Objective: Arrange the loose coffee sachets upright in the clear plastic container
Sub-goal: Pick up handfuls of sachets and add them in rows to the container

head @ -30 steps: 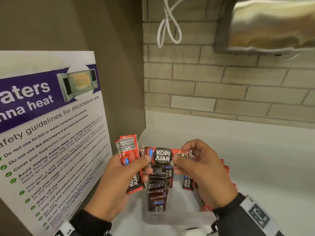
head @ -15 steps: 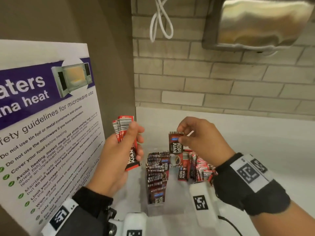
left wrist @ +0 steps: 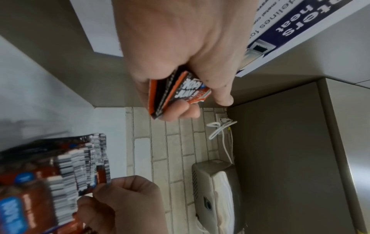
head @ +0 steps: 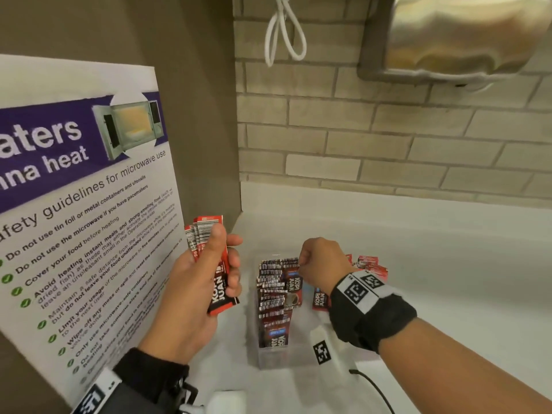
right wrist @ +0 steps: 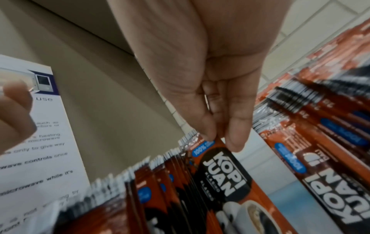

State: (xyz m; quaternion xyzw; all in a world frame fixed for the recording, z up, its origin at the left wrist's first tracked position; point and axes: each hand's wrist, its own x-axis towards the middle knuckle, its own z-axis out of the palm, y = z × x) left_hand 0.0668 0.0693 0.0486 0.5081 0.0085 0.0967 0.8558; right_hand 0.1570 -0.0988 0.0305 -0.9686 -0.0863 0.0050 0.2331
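Note:
My left hand (head: 209,273) grips a small stack of red and black coffee sachets (head: 219,279) upright, left of the clear plastic container (head: 268,358); the stack (left wrist: 176,93) shows between its thumb and fingers in the left wrist view. A row of sachets (head: 273,297) stands upright in the container. My right hand (head: 310,261) pinches the top edge of one sachet (right wrist: 222,172) at the far end of that row, set down into the container. A second row of sachets (right wrist: 324,142) stands to the right.
A microwave safety poster (head: 74,204) leans on the brown side panel at the left. Behind is a brick wall with a looped white cable (head: 283,34) and a steel dispenser (head: 463,37). More loose sachets (head: 370,264) lie right of the container on the white counter (head: 448,279).
My right hand took one sachet away from the left hand's stack, carried it right and lowered it into the container at the end of the row. The left hand stayed raised with its stack.

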